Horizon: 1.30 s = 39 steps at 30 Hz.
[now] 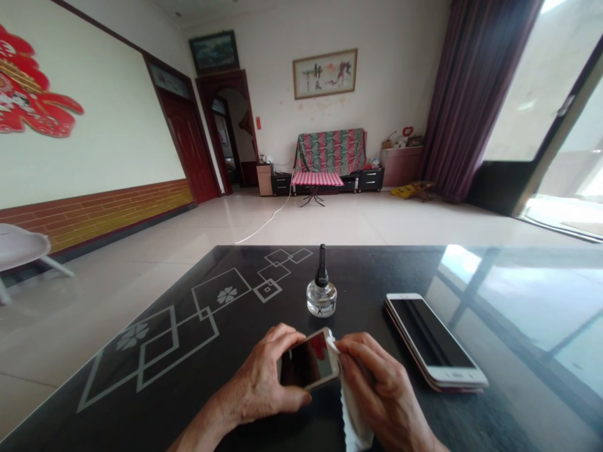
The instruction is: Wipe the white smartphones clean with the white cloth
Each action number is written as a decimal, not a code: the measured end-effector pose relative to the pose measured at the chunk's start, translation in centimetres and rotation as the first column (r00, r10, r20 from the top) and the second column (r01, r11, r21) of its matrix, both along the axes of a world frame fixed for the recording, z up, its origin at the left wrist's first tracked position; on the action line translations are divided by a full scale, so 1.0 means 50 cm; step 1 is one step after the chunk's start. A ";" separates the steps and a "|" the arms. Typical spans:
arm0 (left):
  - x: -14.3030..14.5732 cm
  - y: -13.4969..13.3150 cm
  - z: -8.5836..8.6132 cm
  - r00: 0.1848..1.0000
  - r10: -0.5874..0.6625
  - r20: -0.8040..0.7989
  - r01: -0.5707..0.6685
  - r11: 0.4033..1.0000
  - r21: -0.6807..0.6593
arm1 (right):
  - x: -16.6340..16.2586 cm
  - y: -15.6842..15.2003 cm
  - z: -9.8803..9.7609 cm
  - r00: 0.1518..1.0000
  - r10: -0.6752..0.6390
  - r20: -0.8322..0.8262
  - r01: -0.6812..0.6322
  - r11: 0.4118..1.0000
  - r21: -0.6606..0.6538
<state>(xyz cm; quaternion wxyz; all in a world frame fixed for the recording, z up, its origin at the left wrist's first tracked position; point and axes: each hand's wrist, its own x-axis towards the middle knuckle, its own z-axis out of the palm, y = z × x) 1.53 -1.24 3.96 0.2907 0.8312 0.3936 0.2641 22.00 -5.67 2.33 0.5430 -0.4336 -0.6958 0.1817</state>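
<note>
My left hand [264,376] grips a smartphone [308,363] by its edges, fingers along the far side and thumb along the near side. The phone is tilted, its dark screen facing up toward me and carrying a red reflection. In my right hand [377,380] a white cloth [352,411] is pinched, its scalloped edge hanging down. A bit of the cloth touches the phone's right end. Just beyond the phone stands a clear glass bottle [321,300] with a black pointed top. To the right of my right hand lies a larger white smartphone [433,336], screen up, in a reddish case.
The glossy black table [264,326] bears silver square and clover patterns and reflects the window on the right. Beyond it are a tiled floor with a white cable [266,223], a small checked folding table [317,179], a cloth-covered object [330,150] and a white chair [21,248] at left.
</note>
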 end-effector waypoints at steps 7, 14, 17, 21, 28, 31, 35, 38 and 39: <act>-0.006 0.004 -0.019 0.998 0.047 0.031 -0.049 0.996 0.072 | -0.005 -0.003 -0.009 0.998 0.057 -0.016 -0.057 0.998 0.020; -0.017 0.009 -0.016 0.996 0.071 0.048 -0.070 0.997 -0.021 | -0.001 -0.005 -0.003 0.992 0.122 0.015 -0.122 0.992 0.012; -0.019 0.007 -0.011 0.992 0.033 0.118 -0.020 0.993 -0.115 | 0.015 0.007 0.006 1.000 0.022 0.019 -0.022 1.000 -0.001; -0.021 0.008 -0.018 0.981 -0.012 0.192 0.048 0.982 -0.183 | 0.026 0.016 0.017 0.996 -0.090 -0.005 0.090 0.996 0.022; -0.012 0.004 -0.026 0.976 -0.056 0.211 0.102 0.972 -0.212 | 0.007 0.006 0.018 1.000 -0.026 -0.016 0.027 0.999 0.035; -0.007 0.000 -0.025 0.976 -0.067 0.209 0.111 0.972 -0.206 | 0.004 0.006 0.014 0.999 -0.032 -0.020 0.033 0.999 0.034; -0.007 -0.002 -0.027 0.976 -0.081 0.204 0.121 0.974 -0.191 | 0.003 0.004 0.010 1.000 -0.019 -0.005 0.019 0.999 0.050; -0.010 -0.001 -0.025 0.973 -0.090 0.215 0.132 0.972 -0.193 | 0.002 -0.003 0.011 0.999 0.006 0.032 -0.009 0.997 0.080; -0.010 0.000 -0.023 0.970 -0.092 0.223 0.138 0.970 -0.200 | 0.003 -0.005 0.013 0.998 0.015 0.056 -0.020 0.996 0.091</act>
